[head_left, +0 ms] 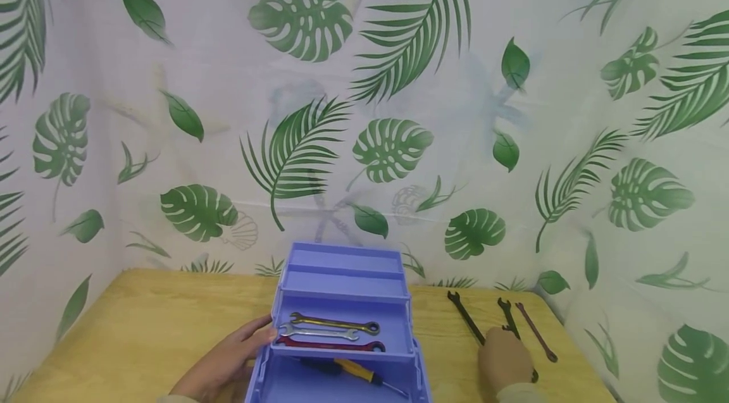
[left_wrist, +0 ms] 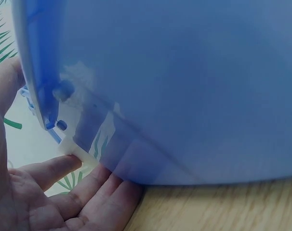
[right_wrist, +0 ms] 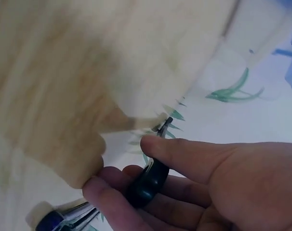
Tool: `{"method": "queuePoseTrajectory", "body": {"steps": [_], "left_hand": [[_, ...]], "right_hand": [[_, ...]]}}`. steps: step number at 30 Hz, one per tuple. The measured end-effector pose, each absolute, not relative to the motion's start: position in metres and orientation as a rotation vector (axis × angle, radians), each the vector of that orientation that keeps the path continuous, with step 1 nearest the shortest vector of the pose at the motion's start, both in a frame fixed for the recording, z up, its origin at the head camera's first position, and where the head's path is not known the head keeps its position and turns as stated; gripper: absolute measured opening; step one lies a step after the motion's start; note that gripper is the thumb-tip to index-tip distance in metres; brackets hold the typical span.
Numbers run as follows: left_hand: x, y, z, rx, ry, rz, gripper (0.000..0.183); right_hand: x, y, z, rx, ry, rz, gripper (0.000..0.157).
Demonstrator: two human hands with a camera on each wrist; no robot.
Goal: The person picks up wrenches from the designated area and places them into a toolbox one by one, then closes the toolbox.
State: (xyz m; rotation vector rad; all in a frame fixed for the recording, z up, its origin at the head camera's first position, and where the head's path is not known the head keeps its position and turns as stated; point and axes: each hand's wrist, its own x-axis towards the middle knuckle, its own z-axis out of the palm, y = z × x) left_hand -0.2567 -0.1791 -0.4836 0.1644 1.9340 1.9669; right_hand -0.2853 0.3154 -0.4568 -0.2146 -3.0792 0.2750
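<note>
Now the left hand [head_left: 230, 355], fingers extended, braces the blue toolbox [head_left: 348, 284] at left, seemingly for steadiness, while the right hand [head_left: 504, 357] pinches a dark tool [right_wrist: 148, 185].

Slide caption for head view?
Left hand on a blue toolbox, three wrenches in its tray; right hand at tools on the table.

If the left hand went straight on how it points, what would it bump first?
Most likely the side of the blue plastic toolbox: the left hand touches it, so there looks to be no gap.
</note>
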Motion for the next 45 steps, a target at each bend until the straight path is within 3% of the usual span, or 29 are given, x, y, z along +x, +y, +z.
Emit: {"method": "queuePoseTrajectory", "body": {"steps": [18, 27, 45], "left_hand": [[-0.259, -0.179, -0.487, 0.175, 1.934, 1.965, 0.078], [-0.257, -0.179, -0.488, 0.165, 1.932, 1.954, 0.079], [-0.258, -0.179, -0.487, 0.191, 1.903, 1.976, 0.078]], "right_hand": [[-0.286, 0.315, -0.452, -0.111, -2.703, 0.544, 0.027], [-0.279, 0.300, -0.443, 0.054, -2.467, 0.549, 0.013], [-0.272, 0.288, -0.431, 0.140, -2.383, 0.533, 0.013]]}}
